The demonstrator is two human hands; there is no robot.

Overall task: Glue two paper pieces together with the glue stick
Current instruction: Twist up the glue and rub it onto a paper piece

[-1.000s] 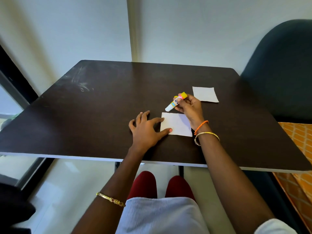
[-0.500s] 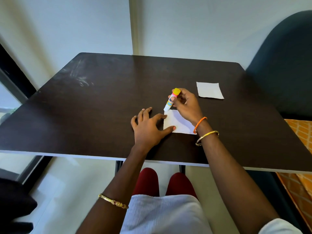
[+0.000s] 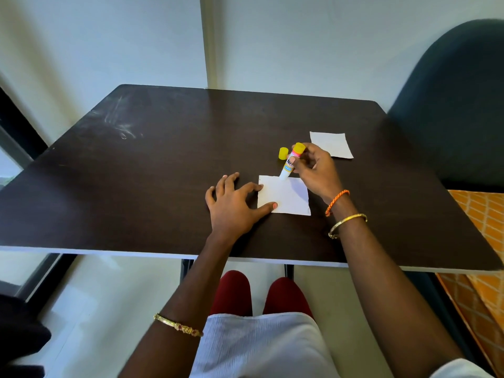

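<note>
A white square paper piece lies on the dark table. My left hand lies flat with thumb and forefinger pressing the paper's left edge. My right hand grips the glue stick, tilted with its yellow end up and its white tip touching the paper's far edge. The stick's yellow cap stands on the table just behind it. A second white paper piece lies farther back on the right, untouched.
A dark green chair back stands at the table's right side, with an orange patterned cloth below it. A white wall runs close behind the table. The table's near edge sits above my knees.
My right hand has brought the glue stick from tilted in the air down onto the paper's far edge. The yellow cap has come into sight behind it. My left hand still holds the paper.
</note>
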